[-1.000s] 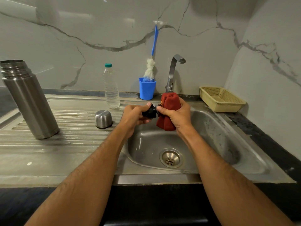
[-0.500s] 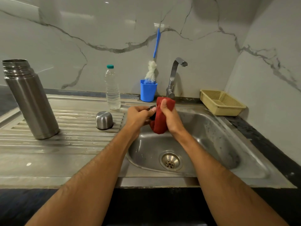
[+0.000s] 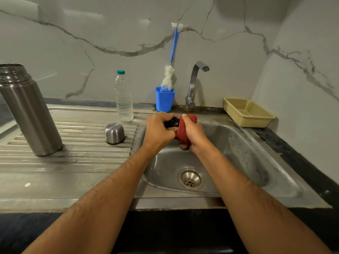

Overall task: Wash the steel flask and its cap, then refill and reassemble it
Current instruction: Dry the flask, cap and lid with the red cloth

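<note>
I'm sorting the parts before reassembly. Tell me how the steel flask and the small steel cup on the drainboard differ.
The steel flask is tall and stands upright with its mouth open at the top; the steel cup is short and domed and sits upside down on its dark rim. The flask is at the far left, the cup nearer the sink. Both are brushed steel, standing untouched on the ribbed drainboard.

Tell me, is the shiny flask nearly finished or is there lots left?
Lots is left. Done: the tall steel flask stands open on the draining board, its small steel cup upside down beside it. In hand: the left hand holds the black stopper over the sink while the right hand rubs it with a red cloth. Left: filling the flask, perhaps from the clear plastic water bottle, then closing it.
</note>
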